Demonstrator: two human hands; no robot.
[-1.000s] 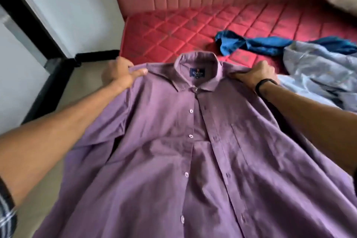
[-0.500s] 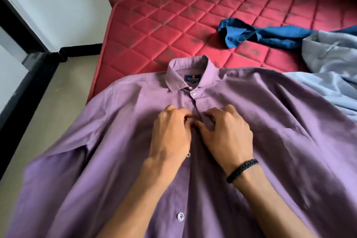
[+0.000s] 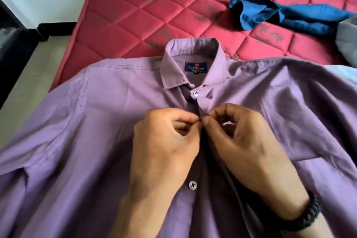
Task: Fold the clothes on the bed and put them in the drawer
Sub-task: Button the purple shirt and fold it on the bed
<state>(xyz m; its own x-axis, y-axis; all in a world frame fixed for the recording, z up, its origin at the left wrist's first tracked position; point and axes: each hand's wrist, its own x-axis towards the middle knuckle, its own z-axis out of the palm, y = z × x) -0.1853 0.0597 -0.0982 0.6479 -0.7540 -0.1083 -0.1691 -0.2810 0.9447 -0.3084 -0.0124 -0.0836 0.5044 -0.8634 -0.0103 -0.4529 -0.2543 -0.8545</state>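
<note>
Nearest, the left hand (image 3: 164,141) and right hand (image 3: 241,139) each pinch the placket of the purple shirt (image 3: 108,121), spread front-up on the red mattress (image 3: 135,21). If the pinch slips, the button may miss its hole. Beyond lies a blue garment (image 3: 270,13), unfolded.

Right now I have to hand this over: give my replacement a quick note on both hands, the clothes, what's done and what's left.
Left hand and right hand: both pinch the purple shirt at its front edges, just below the collar button.
The shirt lies face up on the red mattress. A blue garment lies crumpled beyond it.
Done: shirt spread out.
Left: finish buttoning, fold everything, put it in the drawer, which is not in view.
</note>
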